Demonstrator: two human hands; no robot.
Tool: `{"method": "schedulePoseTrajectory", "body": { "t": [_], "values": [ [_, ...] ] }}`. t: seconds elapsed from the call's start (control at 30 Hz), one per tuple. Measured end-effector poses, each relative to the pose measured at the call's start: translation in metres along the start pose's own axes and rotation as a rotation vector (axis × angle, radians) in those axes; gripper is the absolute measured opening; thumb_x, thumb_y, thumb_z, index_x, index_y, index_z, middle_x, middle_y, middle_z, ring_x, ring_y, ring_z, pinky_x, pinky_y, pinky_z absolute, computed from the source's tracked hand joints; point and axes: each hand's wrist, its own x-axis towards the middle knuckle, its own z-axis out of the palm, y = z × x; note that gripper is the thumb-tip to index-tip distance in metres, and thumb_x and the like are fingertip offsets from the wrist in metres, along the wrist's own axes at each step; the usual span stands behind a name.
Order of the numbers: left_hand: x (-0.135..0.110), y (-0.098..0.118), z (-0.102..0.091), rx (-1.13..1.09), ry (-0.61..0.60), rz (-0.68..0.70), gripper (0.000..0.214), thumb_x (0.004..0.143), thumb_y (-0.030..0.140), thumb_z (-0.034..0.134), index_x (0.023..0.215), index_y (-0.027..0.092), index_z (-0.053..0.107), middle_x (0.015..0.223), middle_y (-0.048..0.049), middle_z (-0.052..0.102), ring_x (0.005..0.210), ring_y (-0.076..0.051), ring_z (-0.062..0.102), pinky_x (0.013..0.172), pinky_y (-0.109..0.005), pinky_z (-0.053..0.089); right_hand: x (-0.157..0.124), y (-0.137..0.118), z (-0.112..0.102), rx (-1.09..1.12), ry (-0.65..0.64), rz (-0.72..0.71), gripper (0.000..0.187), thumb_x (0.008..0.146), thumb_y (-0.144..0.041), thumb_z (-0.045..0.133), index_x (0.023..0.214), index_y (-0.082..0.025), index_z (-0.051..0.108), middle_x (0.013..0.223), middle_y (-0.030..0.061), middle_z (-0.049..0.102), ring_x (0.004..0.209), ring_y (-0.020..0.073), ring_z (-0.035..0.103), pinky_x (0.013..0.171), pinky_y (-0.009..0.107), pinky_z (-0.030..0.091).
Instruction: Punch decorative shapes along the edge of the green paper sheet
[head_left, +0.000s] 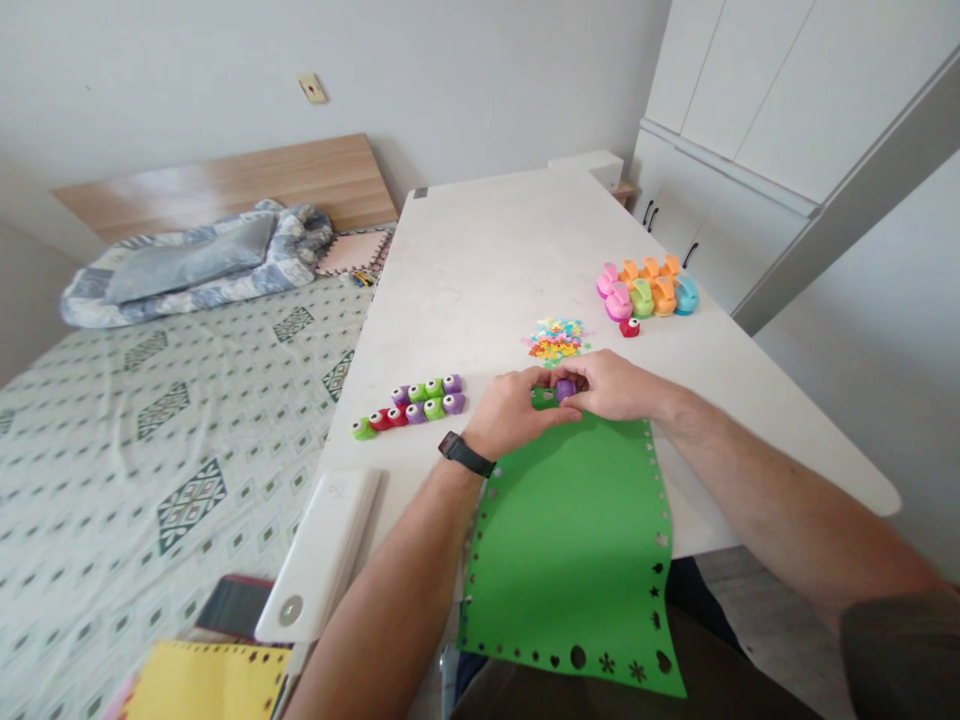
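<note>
On the white table (480, 260), the left hand (517, 412) and right hand (609, 386) meet over a small purple craft punch (565, 390). The right thumb and fingertips pinch its top and sides, while the left fingers curl inward and press against it from the other side, so neither hand is spread. The exact finger placement is partly hidden where the hands overlap. The punch sits at the far edge of a green craft paper sheet (574, 560), which lies flat and runs toward the table's near edge, its end hanging over. A green corner of the sheet (544, 398) shows just beside the punch. Both long edges and the near end of the sheet are perforated with small holes shaped like hearts, stars and flowers.

Left of the hands, a double row of small punches (409, 405) in green, red and purple stands on the table. Beyond the hands lies a loose heap of colorful paper cut-outs (556, 342), and past it a cluster of larger pastel punches (645, 290) in pink, orange, green and blue, with a small red punch (629, 327) just beside them. A white oblong case (319, 555) lies at the table's near left edge, and a yellow punched sheet (206, 680) sits below that edge. A black wristwatch (465, 453) circles the left wrist.
</note>
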Motion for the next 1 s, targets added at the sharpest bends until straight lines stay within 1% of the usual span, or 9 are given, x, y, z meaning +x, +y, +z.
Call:
{"method": "schedulePoseTrajectory", "body": {
  "t": [0.1,0.33,0.53,0.67,0.73,0.8,0.9,1.0],
  "values": [
    [-0.0004,-0.0009,0.0009,-0.02,-0.017,-0.001,0.042,0.078,0.045,0.078,0.113,0.024,0.071,0.107,-0.0041,0.076,0.097,-0.024,0.07,0.091,-0.035,0.052,0.0002,-0.0028,0.0002,-0.025,-0.004,0.01,0.02,0.068,-0.018,0.069,0.088,-0.02,0.069,0.078,-0.0017,0.069,0.071,0.0152,0.058,0.063,0.027,0.038],
    [-0.0011,-0.0023,0.0016,-0.013,-0.004,0.024,0.036,0.079,0.043,0.078,0.106,0.022,0.072,0.101,-0.0045,0.076,0.093,-0.024,0.07,0.086,-0.034,0.052,-0.0004,-0.0041,0.0035,-0.033,0.005,0.02,0.019,0.069,-0.019,0.068,0.088,-0.02,0.069,0.077,-0.0018,0.069,0.07,0.0154,0.059,0.063,0.027,0.038],
    [-0.0001,-0.0041,0.0029,-0.033,-0.021,0.001,0.033,0.08,0.041,0.076,0.107,0.023,0.072,0.104,-0.0037,0.076,0.096,-0.024,0.07,0.089,-0.034,0.052,0.0013,-0.0019,0.0082,-0.045,0.019,0.018,0.022,0.07,-0.021,0.072,0.091,-0.02,0.07,0.08,-0.0005,0.071,0.073,0.0171,0.061,0.064,0.028,0.039],
    [-0.0001,-0.0043,0.0033,-0.057,-0.01,0.009,0.032,0.079,0.041,0.078,0.105,0.022,0.072,0.102,-0.0029,0.076,0.093,-0.023,0.07,0.088,-0.034,0.052,0.0006,-0.0025,0.0066,-0.041,0.03,0.01,0.019,0.071,-0.021,0.072,0.09,-0.021,0.069,0.079,-0.0002,0.071,0.073,0.0172,0.06,0.064,0.028,0.039],
    [-0.0014,-0.0036,0.0025,-0.074,0.007,0.008,0.034,0.078,0.041,0.079,0.107,0.022,0.072,0.102,-0.0027,0.076,0.093,-0.022,0.07,0.087,-0.033,0.053,-0.0001,-0.0023,0.005,-0.029,0.029,0.003,0.019,0.071,-0.021,0.071,0.091,-0.021,0.07,0.08,-0.0001,0.071,0.073,0.017,0.06,0.065,0.028,0.04],
    [-0.0032,-0.0029,0.0009,-0.076,0.021,0.008,0.039,0.078,0.041,0.08,0.111,0.023,0.072,0.105,-0.003,0.076,0.095,-0.022,0.07,0.089,-0.033,0.053,-0.0005,-0.0014,0.0038,-0.008,0.024,-0.007,0.024,0.072,-0.022,0.072,0.096,-0.02,0.072,0.083,0.0002,0.071,0.073,0.0168,0.06,0.066,0.028,0.041],
    [-0.0059,-0.0035,-0.0018,-0.046,0.035,0.033,0.047,0.077,0.042,0.081,0.118,0.024,0.07,0.112,-0.0042,0.075,0.101,-0.023,0.069,0.094,-0.035,0.052,-0.0004,0.0007,0.003,0.021,0.015,-0.013,0.029,0.075,-0.026,0.072,0.103,-0.02,0.072,0.085,0.0008,0.072,0.074,0.0164,0.06,0.067,0.028,0.042],
    [-0.0077,-0.0073,-0.0031,-0.016,0.054,0.035,0.054,0.075,0.044,0.083,0.123,0.023,0.067,0.116,-0.0064,0.074,0.104,-0.024,0.069,0.094,-0.036,0.052,0.0001,0.0029,0.0019,0.05,0.009,-0.003,0.033,0.075,-0.029,0.074,0.107,-0.02,0.072,0.085,0.0006,0.071,0.075,0.0162,0.061,0.068,0.027,0.043]
  ]
}}
